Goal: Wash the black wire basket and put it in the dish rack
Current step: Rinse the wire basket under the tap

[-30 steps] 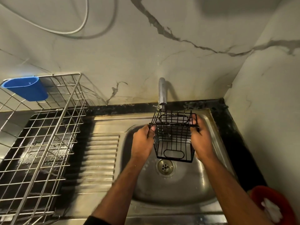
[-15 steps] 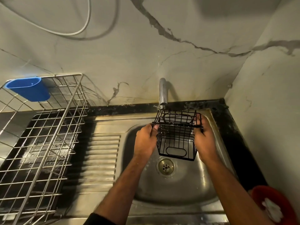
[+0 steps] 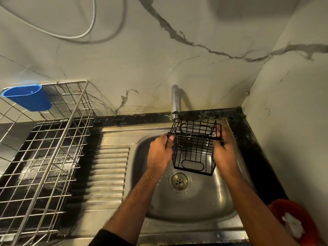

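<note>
A small black wire basket [image 3: 194,148] hangs over the steel sink [image 3: 186,206], right under the tap [image 3: 175,101]. My left hand [image 3: 159,153] grips its left rim, thumb hooked over the top wire. My right hand [image 3: 224,148] clasps its right side, fingers wrapped behind the wires. The basket's open top tilts toward the wall and its bottom faces me. I cannot see any water running from the tap. The steel wire dish rack [image 3: 44,150] stands on the drainboard to the left, apart from both hands.
A blue plastic cup [image 3: 28,98] hangs on the rack's far rim. The drain [image 3: 179,181] lies below the basket. A red bowl [image 3: 294,222] with something white in it sits at the bottom right. Marble walls close in behind and on the right.
Both hands have lifted the basket a little and moved it slightly right, closer under the tap. The grip looks the same.
</note>
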Motion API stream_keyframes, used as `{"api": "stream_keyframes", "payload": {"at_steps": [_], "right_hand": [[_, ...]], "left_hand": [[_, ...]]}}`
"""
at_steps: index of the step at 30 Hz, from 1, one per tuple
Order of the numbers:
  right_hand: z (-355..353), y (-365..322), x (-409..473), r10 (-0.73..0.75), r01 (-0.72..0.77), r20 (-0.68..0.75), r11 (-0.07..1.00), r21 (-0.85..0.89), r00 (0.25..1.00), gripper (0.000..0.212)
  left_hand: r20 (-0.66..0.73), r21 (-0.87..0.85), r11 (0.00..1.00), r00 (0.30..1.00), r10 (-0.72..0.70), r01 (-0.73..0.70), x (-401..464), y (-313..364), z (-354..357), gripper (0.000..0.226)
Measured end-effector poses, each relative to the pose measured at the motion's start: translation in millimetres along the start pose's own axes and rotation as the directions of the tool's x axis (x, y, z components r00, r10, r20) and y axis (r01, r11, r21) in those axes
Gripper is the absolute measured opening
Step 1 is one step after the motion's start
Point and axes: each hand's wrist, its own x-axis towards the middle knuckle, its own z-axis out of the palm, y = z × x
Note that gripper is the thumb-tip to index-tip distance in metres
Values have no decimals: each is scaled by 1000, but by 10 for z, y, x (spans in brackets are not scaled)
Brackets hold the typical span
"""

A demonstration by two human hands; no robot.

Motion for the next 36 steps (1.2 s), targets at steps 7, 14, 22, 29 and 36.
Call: {"api": "stream_keyframes", "payload": {"at_steps": [7, 14, 22, 29, 36], "right_hand": [[82, 11, 23, 5, -5, 2, 999, 40, 1000, 52], [54, -20, 47, -72, 72, -4, 997, 31, 997, 46], [7, 52, 107, -94, 93, -20, 995, -23, 995, 42], [8, 31, 90, -147, 146, -8, 989, -24, 989, 46], [63, 52, 112, -207, 207, 5, 978, -38, 978, 50]], "left_hand": [[2, -4, 1000, 1000, -17, 17, 11, 1, -49, 27], [2, -28, 1000, 1000, -3, 4, 50, -37, -29, 27], [18, -87, 996, 1000, -25, 27, 53, -49, 60, 24], [-1, -106, 994, 1000, -29, 29, 36, -57, 49, 24], [-21, -112, 993, 999, -35, 32, 20, -73, -15, 20]]}}
